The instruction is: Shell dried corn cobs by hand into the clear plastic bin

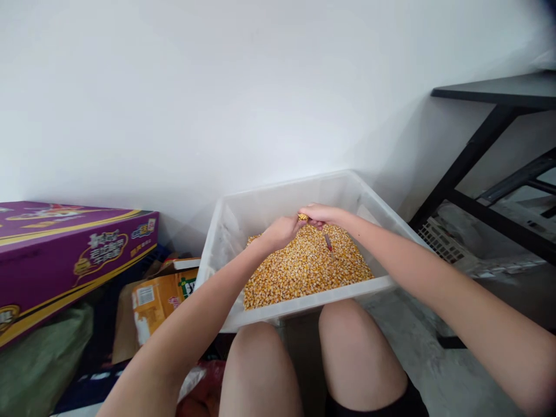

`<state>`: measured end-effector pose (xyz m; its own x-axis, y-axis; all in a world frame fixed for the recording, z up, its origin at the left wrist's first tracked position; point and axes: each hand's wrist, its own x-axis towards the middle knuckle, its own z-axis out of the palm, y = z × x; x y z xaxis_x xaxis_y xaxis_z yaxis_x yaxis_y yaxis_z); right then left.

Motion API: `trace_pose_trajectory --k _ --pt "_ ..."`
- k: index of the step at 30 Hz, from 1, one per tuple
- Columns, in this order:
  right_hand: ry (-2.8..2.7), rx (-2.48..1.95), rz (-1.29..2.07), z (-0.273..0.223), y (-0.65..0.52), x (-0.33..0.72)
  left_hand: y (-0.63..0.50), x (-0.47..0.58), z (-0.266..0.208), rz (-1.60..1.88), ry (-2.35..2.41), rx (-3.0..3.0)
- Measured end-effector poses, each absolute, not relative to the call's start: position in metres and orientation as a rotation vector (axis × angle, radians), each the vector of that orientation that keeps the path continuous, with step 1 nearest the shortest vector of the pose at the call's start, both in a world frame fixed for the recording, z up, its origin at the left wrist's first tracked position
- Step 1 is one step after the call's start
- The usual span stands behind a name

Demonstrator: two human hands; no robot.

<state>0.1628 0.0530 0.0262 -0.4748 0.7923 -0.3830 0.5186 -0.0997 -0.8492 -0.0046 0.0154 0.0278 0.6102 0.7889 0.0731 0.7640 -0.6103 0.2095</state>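
Note:
Above a heap of loose corn kernels (pixel 299 266), my two hands meet around a corn cob (pixel 303 216) with yellow kernels on it. My left hand (pixel 284 230) is closed on the cob's left side, while my right hand (pixel 319 214) grips it from the right. Only a small part of the cob shows between the fingers. The kernels lie in a large white plastic bin (pixel 304 298). Just below my right hand, a screwdriver-like tool with a reddish handle (pixel 329 243) stands tilted, its tip among the kernels.
A purple printed carton (pixel 78 249) sits at the left, with an orange package (pixel 158 298) and a green bag (pixel 47 353) near it. On the right stands a black-framed table (pixel 473 145), with a white plastic crate (pixel 443 240) under it. Behind the bin rises a white wall (pixel 243 87).

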Motion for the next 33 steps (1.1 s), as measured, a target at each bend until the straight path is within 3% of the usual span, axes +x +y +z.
trace_pose_trajectory --k 11,18,25,33 --pt "-1.701 -1.856 1.496 0.017 0.054 0.145 0.009 0.006 0.018 -0.012 1.518 2.811" --pt "-1.738 -1.705 1.551 0.015 0.053 0.149 0.004 0.007 0.025 -0.04 1.6 2.813" --pt "-1.65 -1.627 1.558 0.016 0.049 0.144 0.015 -0.008 0.021 0.254 1.415 2.713" --pt "-1.761 -1.607 1.406 0.011 0.052 0.15 0.028 -0.008 -0.006 0.607 1.105 2.068"
